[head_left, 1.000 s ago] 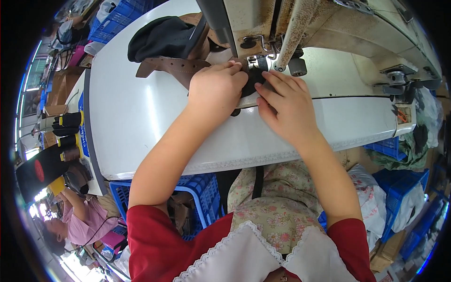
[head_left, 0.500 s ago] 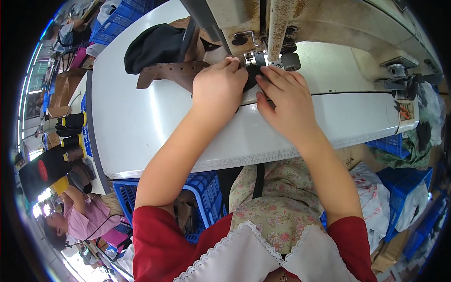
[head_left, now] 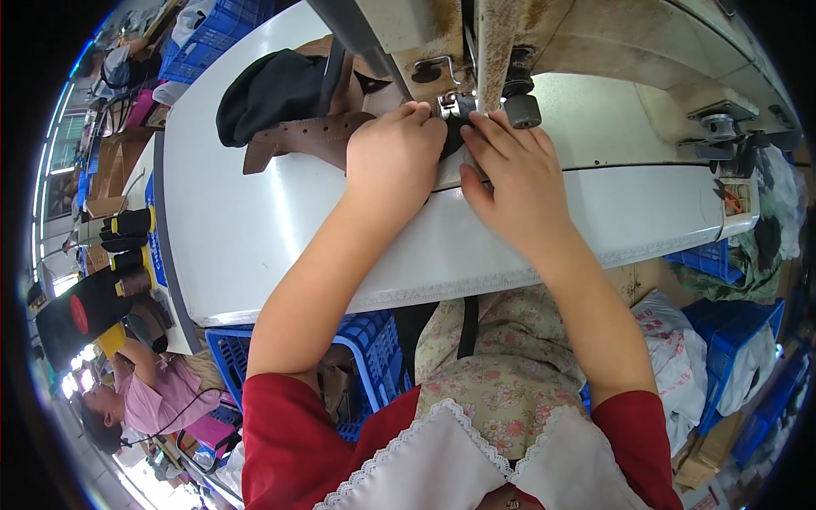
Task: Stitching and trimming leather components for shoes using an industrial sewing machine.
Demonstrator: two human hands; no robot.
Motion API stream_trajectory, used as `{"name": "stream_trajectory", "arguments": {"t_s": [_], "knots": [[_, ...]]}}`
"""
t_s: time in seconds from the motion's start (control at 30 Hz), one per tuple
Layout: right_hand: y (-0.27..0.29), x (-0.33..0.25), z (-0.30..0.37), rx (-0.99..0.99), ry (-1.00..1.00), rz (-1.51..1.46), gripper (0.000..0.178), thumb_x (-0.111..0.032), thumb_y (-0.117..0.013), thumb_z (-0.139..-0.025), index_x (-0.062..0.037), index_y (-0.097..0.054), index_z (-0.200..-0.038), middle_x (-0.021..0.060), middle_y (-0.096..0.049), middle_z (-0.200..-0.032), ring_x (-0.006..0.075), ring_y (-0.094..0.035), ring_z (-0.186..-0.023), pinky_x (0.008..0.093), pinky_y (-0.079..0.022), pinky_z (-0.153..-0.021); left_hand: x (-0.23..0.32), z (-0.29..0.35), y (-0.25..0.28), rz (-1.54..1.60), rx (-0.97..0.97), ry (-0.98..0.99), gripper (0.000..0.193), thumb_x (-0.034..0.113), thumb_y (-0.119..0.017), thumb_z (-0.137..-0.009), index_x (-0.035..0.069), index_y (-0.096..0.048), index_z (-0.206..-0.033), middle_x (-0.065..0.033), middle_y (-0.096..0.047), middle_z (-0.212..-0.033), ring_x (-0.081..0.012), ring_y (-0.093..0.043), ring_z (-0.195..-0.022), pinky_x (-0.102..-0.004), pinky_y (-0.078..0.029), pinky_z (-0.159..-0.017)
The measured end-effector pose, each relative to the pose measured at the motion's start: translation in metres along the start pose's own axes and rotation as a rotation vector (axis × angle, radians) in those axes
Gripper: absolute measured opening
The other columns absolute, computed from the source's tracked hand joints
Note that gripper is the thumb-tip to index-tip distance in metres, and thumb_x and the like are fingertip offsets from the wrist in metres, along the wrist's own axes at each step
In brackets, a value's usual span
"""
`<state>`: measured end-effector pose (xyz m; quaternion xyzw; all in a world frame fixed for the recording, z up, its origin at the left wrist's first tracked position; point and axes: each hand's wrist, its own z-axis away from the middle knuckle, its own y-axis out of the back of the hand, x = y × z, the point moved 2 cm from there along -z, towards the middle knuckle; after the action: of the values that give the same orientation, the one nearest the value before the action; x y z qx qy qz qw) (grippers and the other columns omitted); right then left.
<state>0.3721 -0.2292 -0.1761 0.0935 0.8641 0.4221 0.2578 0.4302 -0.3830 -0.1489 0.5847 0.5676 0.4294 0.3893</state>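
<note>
Curling at the knuckles, your left hand sits with its fingers pressed together at the brown leather piece with punched holes, which stretches out to that hand's left; its thumb is hidden, so whether it pinches the leather cannot be told. Your right hand lies flatter — fingers side by side and pointing forward, thumb held apart, fingertips at the right edge of the small curved black piece. That black piece lies between your two hands, at the shiny metal presser foot of the beige, rust-stained sewing machine. Beyond your left hand and to its left, a soft black fabric bundle lies beside the leather. Just ahead of your right fingers hangs a dark round roller — and beneath both hands spreads the glossy white tabletop.
</note>
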Motion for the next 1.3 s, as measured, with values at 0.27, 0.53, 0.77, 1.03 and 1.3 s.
{"name": "stream_trajectory", "arguments": {"t_s": [0.27, 0.53, 0.77, 1.03, 1.3], "knots": [[0.005, 0.0, 0.005, -0.012, 0.015, 0.009, 0.038, -0.021, -0.07, -0.08, -0.0013, -0.068, -0.112, 0.011, -0.065, -0.115, 0.0293, -0.056, -0.117, 0.0431, -0.042, -0.102, 0.01, 0.028, 0.035, 0.149, 0.069, -0.196, 0.036, 0.005, -0.07, -0.065, 0.007, -0.071, -0.101, -0.0065, -0.07, -0.102, -0.0265, -0.067, -0.091, -0.0389, -0.055, -0.074], [-0.007, -0.028, -0.013, -0.073, 0.095, -0.124, 0.032, -0.021, -0.073, -0.078, -0.0058, -0.066, -0.106, 0.0037, -0.06, -0.093, 0.0226, -0.059, -0.094, 0.0368, -0.048, -0.083, -0.04, 0.085, 0.061, -0.129, -0.048, -0.307, 0.043, 0.011, -0.068, -0.069, 0.006, -0.069, -0.112, -0.0062, -0.066, -0.114, -0.0239, -0.063, -0.107, -0.0354, -0.05, -0.085], [-0.017, -0.021, -0.012, 0.103, 0.063, -0.04, 0.026, -0.012, -0.064, -0.081, -0.0045, -0.066, -0.105, 0.0048, -0.062, -0.091, 0.0221, -0.065, -0.082, 0.0363, -0.052, -0.066, -0.057, 0.064, 0.048, -0.246, -0.017, -0.286, 0.054, 0.007, -0.063, -0.074, 0.007, -0.063, -0.128, -0.0098, -0.055, -0.143, -0.028, -0.049, -0.136, -0.0413, -0.04, -0.108], [-0.012, -0.021, -0.011, 0.146, 0.024, -0.087, 0.02, -0.007, -0.068, -0.084, -0.004, -0.068, -0.103, 0.0067, -0.068, -0.094, 0.0241, -0.067, -0.068, 0.0351, -0.052, -0.057, -0.065, 0.049, 0.014, -0.109, 0.113, -0.187, 0.089, 0.013, -0.07, -0.061, 0.008, -0.046, -0.147, -0.0126, -0.042, -0.155, -0.0376, -0.029, -0.147, -0.0528, -0.022, -0.118], [-0.014, -0.02, -0.01, 0.157, 0.0, -0.121, 0.019, -0.008, -0.067, -0.082, -0.0034, -0.065, -0.101, 0.0071, -0.067, -0.092, 0.0245, -0.067, -0.067, 0.036, -0.052, -0.057, -0.069, 0.034, 0.024, -0.094, 0.169, -0.317, 0.087, 0.018, -0.071, -0.061, 0.007, -0.048, -0.145, -0.0126, -0.046, -0.151, -0.0387, -0.032, -0.146, -0.0547, -0.023, -0.117]]}}
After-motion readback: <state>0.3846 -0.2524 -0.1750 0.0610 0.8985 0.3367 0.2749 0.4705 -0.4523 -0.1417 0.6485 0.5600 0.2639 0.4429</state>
